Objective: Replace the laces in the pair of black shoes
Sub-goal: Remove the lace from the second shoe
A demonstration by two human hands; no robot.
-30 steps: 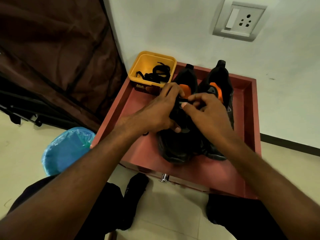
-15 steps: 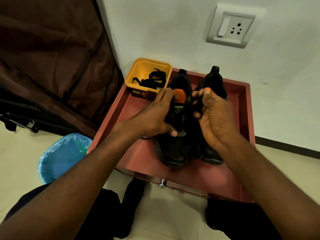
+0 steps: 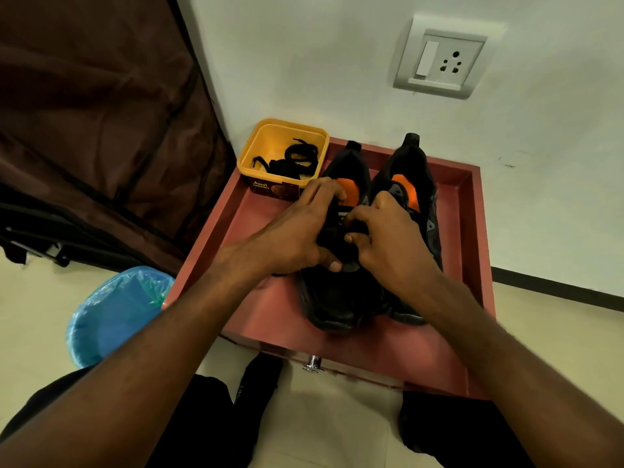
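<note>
Two black shoes with orange insoles stand side by side in a reddish drawer [image 3: 469,231], toes toward me. My left hand [image 3: 297,231] grips the left shoe [image 3: 334,298] at its tongue and lacing area, thumb pressed on the upper. My right hand [image 3: 388,241] is curled over the same shoe's lacing, fingertips pinching something dark there; the lace itself is hard to tell apart. The right shoe [image 3: 415,170] is partly hidden behind my right hand. A yellow tub [image 3: 260,153] at the drawer's back left holds a black lace [image 3: 297,160].
A blue-lined bin [image 3: 111,315] stands on the floor to the left. A dark brown fabric wardrobe [image 3: 101,130] fills the left side. The white wall behind carries a switch socket [image 3: 439,59]. My knees and a dark sock [image 3: 260,376] are below the drawer front.
My right hand has come down from a raised position by the shoe's collar onto the lacing area. My left hand keeps its grip on the left shoe.
</note>
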